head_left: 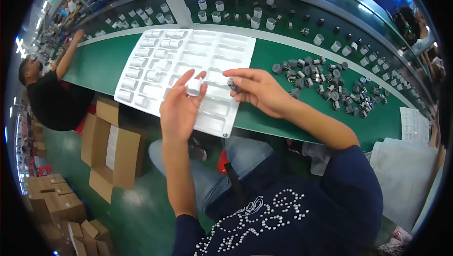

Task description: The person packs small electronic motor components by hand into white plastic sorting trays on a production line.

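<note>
- The left hand (181, 107) grasps a short white cylinder with smooth surface (194, 86) between the thumb and the fingers; it is raised above the tray.
- The right hand (264, 91) pinches a small dark grey part, seemingly of metal and plastic (231, 84), with the fingertips, near the cylinder but apart from it.
- The cylinder is probably light, stiff and a little slippery; it is best to take it around its side wall, with gentle pressure.
- The grey part looks hard and compact, maybe heavier for its size; its round body should give a safer hold than any thin piece. Its details are too small to tell.
- Below the hands lies a white moulded plastic tray with shallow pockets (230, 119), likely thin and flexible. White cylindrical pieces (125, 95) sit in pockets mainly on its left side.
- To the right, a loose pile of grey round parts (330, 80) lies on the green tabletop (99, 62).
- At lower left, an open brown cardboard box (127, 152) contains white objects (112, 147), of which the kind cannot be told.
</note>
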Demonstrator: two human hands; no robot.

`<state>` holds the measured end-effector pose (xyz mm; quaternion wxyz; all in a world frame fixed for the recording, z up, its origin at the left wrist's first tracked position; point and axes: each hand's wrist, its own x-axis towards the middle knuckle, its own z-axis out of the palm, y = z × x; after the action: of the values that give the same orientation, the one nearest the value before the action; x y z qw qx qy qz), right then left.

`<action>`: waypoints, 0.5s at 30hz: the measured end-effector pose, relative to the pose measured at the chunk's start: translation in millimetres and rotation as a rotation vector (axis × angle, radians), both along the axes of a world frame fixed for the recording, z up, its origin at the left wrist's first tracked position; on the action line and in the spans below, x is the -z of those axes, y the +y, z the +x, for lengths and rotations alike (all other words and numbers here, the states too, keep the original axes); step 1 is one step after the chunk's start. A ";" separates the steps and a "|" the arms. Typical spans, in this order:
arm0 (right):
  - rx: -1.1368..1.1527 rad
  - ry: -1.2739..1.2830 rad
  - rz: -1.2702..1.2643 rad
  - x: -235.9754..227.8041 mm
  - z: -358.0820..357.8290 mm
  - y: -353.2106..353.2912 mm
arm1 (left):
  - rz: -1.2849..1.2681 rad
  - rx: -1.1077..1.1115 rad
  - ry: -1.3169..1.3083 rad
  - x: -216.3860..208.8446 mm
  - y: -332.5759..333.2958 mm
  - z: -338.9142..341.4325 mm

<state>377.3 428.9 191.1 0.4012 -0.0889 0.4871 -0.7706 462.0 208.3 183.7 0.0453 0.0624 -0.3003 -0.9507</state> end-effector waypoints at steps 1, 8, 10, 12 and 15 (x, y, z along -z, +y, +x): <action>0.023 -0.011 0.030 3.3 2.2 2.1 | -0.021 -0.025 -0.025 2.5 8.5 -4.1; 0.231 0.504 0.124 16.3 15.0 -15.8 | -0.022 0.106 -0.133 11.1 10.3 -15.5; 0.304 0.424 0.182 5.5 21.2 -38.1 | 0.001 0.117 -0.111 22.9 1.2 -7.2; 0.449 0.372 0.078 1.3 24.4 -59.1 | 0.051 0.068 -0.161 30.2 -0.1 -7.2; 0.493 0.654 0.301 -20.8 27.3 -65.9 | 0.137 0.057 -0.352 10.3 -8.9 -15.2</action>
<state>404.6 362.9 212.0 0.0383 -0.1499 0.7023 -0.6949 446.8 199.4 173.4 -0.0392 0.2222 -0.2397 -0.9442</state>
